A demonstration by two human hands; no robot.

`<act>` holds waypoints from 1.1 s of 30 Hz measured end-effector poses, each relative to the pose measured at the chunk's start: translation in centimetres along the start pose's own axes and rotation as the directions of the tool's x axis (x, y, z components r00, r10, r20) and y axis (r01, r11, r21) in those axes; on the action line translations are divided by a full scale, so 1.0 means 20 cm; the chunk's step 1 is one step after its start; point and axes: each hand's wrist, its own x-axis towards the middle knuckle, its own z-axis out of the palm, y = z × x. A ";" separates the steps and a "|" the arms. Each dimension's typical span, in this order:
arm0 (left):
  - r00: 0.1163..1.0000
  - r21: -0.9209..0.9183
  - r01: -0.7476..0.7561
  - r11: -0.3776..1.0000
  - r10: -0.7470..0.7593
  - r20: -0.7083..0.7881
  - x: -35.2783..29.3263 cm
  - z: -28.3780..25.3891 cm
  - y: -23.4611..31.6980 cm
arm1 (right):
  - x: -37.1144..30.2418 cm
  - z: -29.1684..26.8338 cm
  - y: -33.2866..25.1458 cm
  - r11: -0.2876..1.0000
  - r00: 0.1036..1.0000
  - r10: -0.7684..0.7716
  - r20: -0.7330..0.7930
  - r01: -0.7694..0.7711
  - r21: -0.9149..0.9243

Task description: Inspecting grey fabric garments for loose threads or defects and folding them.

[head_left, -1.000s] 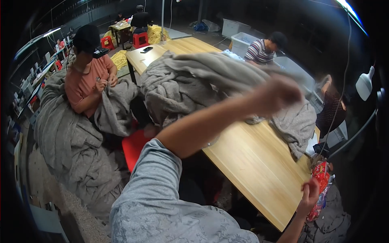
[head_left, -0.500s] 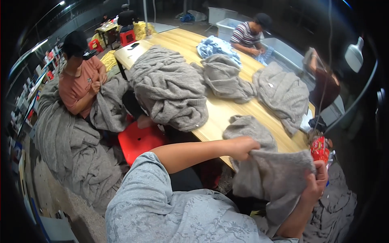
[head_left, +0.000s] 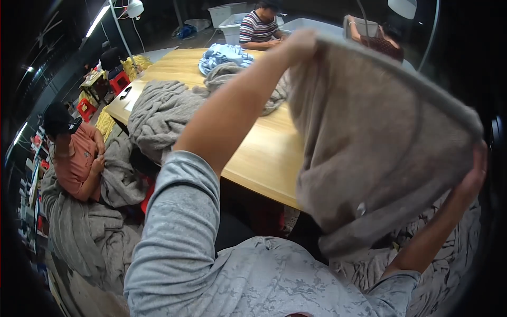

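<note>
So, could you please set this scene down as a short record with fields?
Left hand: grips the upper left corner of the gray-brown cloth
Right hand: holds its right edge
Cloth state: raised and spread, blocking part of the wooden table from view
On table: gray cloth heap, light-blue cloth
Co-workers: one in a salmon shirt, one in a striped shirt

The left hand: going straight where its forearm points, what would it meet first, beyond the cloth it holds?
Beyond the grey-brown cloth, the left hand would perhaps first meet the pale tub behind the table; depth is unclear, it may pass above.
</note>
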 end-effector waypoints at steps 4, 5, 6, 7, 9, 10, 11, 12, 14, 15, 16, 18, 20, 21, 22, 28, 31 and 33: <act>0.975 -0.894 0.043 0.445 0.177 0.135 0.12 -0.26 0.11 | -0.06 0.04 -0.32 0.940 0.931 -0.339 0.133 0.330 0.084; 0.899 -0.944 0.224 0.242 0.324 0.296 0.06 -0.37 0.05 | -0.14 0.06 -0.36 0.961 0.959 -0.276 0.068 0.276 -0.003; 0.972 -0.857 0.025 0.515 0.187 0.140 -0.01 -0.44 0.05 | -0.23 0.07 -0.39 0.974 0.978 -0.210 0.002 0.209 -0.081; 0.992 -0.646 -0.121 0.754 0.105 -0.063 -0.14 -0.52 -0.02 | -0.34 0.12 -0.36 0.990 0.990 -0.139 -0.001 0.139 -0.020; 0.998 -0.442 0.037 0.896 -0.013 0.058 -0.45 -0.63 -0.13 | -0.55 0.25 -0.27 0.952 0.939 -0.249 0.235 0.193 0.240; 0.998 -0.181 0.058 0.982 -0.060 -0.007 -0.65 -0.62 -0.17 | -0.63 0.32 -0.21 0.920 0.792 -0.348 0.502 0.185 0.346; 0.939 0.089 0.329 0.940 -0.335 0.071 -0.82 -0.60 -0.19 | -0.72 0.38 -0.15 0.923 0.590 -0.320 0.741 0.018 0.384; 0.805 0.412 0.447 0.794 -0.557 0.201 -0.97 -0.56 -0.20 | -0.84 0.46 -0.08 0.973 0.311 -0.100 0.945 -0.169 0.159; 0.741 0.542 0.295 0.787 -0.547 0.390 -1.25 -0.47 -0.14 | -1.17 0.67 0.03 0.984 0.137 -0.150 0.979 -0.079 0.161; 0.747 0.425 0.373 0.825 -0.538 0.390 -1.37 -0.40 -0.07 | -1.31 0.72 0.09 0.992 0.045 -0.106 0.993 -0.059 0.109; 0.754 0.209 0.395 0.894 -0.446 0.482 -1.45 -0.32 0.00 | -1.42 0.73 0.14 0.996 0.012 -0.067 0.998 -0.065 0.067; 0.588 -0.167 0.638 0.752 -0.335 0.736 -1.59 -0.18 0.17 | -1.58 0.73 0.26 0.983 0.092 -0.086 0.992 -0.154 0.100; 0.499 -0.304 0.733 0.609 -0.176 0.849 -1.67 -0.06 0.32 | -1.65 0.72 0.32 0.977 0.034 0.051 0.998 -0.209 -0.043; 0.584 -0.264 0.635 0.726 -0.227 0.779 -1.70 -0.03 0.38 | -1.65 0.70 0.35 0.958 0.080 0.042 0.996 -0.288 -0.017; 0.578 -0.176 0.636 0.751 -0.313 0.754 -1.71 -0.01 0.41 | -1.63 0.69 0.37 0.955 0.081 0.062 0.995 -0.296 -0.036; 0.629 -0.225 0.710 0.668 -0.456 0.630 -1.70 -0.08 0.41 | -1.55 0.63 0.45 0.914 -0.037 0.087 0.995 -0.395 -0.095; 0.652 -0.283 0.719 0.635 -0.476 0.591 -1.70 -0.17 0.37 | -1.48 0.49 0.55 0.850 -0.410 0.190 0.892 -0.385 -0.358; 0.643 -0.247 0.726 0.642 -0.507 0.574 -1.73 -0.25 0.34 | -1.37 0.33 0.62 0.859 -0.477 0.352 0.805 -0.176 -0.480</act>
